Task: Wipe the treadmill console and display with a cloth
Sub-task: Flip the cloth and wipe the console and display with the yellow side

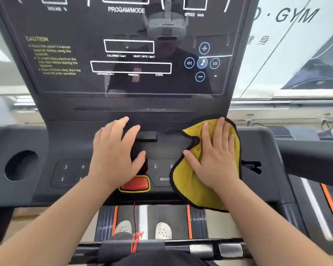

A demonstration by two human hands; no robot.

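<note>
The dark treadmill console (69,143) fills the middle of the view, and its glossy black display (81,77) rises behind it. A yellow cloth with a black hem (188,181) lies on the console's right half, over the right-hand buttons. My right hand (215,156) presses flat on the cloth with its fingers spread and straight. My left hand (115,152) rests flat on the console's middle, fingers straight, just above the red stop button (136,184). It holds nothing.
A round cup holder (20,166) sits at the console's left end. A red safety cord (134,217) hangs below the stop button. The handlebar (311,154) runs off to the right. Below are the belt (148,217) and my two white shoes (162,230).
</note>
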